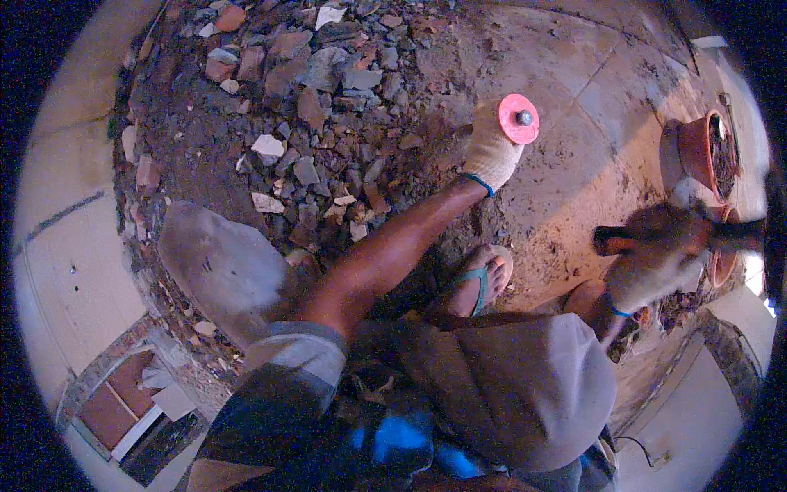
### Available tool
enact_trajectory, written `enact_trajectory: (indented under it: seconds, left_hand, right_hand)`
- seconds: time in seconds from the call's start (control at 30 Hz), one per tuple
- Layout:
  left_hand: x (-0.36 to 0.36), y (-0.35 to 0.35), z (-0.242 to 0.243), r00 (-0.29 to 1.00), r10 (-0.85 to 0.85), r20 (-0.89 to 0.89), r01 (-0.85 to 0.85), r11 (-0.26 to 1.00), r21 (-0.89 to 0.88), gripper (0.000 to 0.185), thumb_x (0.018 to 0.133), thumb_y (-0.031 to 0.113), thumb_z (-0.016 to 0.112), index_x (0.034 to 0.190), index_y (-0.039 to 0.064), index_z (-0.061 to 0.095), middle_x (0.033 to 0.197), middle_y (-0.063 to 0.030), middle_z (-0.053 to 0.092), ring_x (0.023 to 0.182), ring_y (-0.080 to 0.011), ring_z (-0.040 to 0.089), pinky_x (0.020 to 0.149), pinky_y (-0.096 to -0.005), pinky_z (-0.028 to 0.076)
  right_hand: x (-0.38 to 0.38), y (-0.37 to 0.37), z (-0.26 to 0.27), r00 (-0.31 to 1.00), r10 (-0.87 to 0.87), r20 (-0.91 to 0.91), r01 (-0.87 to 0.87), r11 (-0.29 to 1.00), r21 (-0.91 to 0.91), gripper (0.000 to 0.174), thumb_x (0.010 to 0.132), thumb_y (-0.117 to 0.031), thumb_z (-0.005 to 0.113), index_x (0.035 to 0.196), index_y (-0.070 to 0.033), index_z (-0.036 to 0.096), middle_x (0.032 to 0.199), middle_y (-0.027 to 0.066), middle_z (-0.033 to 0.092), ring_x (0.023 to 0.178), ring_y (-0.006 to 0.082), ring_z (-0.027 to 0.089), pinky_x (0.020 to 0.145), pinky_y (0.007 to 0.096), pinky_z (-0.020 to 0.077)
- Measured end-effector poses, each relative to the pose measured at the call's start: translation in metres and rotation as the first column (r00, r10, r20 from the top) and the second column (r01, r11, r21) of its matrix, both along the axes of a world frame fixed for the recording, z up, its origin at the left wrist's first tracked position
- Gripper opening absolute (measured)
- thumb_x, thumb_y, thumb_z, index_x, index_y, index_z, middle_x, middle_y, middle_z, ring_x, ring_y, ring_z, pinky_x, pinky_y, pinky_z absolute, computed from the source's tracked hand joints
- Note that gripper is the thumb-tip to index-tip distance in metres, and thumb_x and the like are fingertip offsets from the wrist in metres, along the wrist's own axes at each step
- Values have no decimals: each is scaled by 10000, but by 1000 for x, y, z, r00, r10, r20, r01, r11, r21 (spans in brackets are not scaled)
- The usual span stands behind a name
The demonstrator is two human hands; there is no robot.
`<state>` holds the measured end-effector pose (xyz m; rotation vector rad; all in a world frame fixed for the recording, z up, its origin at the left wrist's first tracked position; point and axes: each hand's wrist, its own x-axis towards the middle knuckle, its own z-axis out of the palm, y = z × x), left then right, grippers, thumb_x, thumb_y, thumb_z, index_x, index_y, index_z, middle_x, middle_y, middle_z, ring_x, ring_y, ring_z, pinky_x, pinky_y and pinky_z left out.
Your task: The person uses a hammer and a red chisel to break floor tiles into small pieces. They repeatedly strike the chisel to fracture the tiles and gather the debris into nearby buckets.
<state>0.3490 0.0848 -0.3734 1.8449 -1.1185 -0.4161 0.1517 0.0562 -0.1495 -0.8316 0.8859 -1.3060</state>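
My left hand (492, 150), in a cream knitted glove with a blue cuff, grips a chisel just above the rubble-strewn ground. The chisel's round pink hand guard (508, 126) and grey metal striking end (524, 117) face up at me; the shaft and tip are hidden below. Off to the right, my gloved right hand (655, 270) is raised and blurred by motion. It is closed around a dark-handled tool (615, 237), apparently a hammer, whose head is too blurred to make out.
Broken stone and tile pieces (332, 80) cover the ground at upper left. Paving slabs (590, 117) with loose soil lie at upper right. Terracotta pots (698, 150) line the right side. My foot in a green-strapped flip-flop (482, 283) is planted below the chisel. A wall (74, 246) runs along the left.
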Motion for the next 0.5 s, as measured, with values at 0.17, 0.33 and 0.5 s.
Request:
enact_trajectory:
  seconds: [0.17, 0.33, 0.5]
  left_hand:
    - [-4, 2, 14, 992, -77, -101, 66, 993, -101, 334, 920, 161, 750, 1211, 49, 634, 1245, -182, 695, 1155, -341, 672, 973, -435, 540]
    - [-1, 0, 0, 998, -54, 30, 56, 997, -54, 411, 895, 209, 755, 1259, 75, 619, 1230, -186, 645, 1170, -413, 596, 1034, -488, 478]
    - [-3, 0, -13, 999, -25, 26, 23, 998, 54, 441, 885, 232, 766, 1261, 62, 607, 1222, -187, 623, 1179, -428, 575, 1129, -525, 424]
  right_hand:
    - [4, 40, -87, 302, 335, -892, -431, 883, 186, 330, 1032, -247, 686, 1264, -13, 671, 850, 78, 665, 648, 112, 581, 566, 291, 486]
    - [-6, 29, -61, 512, 240, -825, -271, 956, 110, 313, 1048, -262, 670, 1275, -46, 667, 779, -14, 585, 596, 72, 521, 500, 266, 410]
    - [0, 6, 33, 721, -274, -637, 186, 961, -204, 227, 1060, -266, 611, 1134, -52, 623, 744, 5, 561, 550, 90, 505, 470, 256, 411]
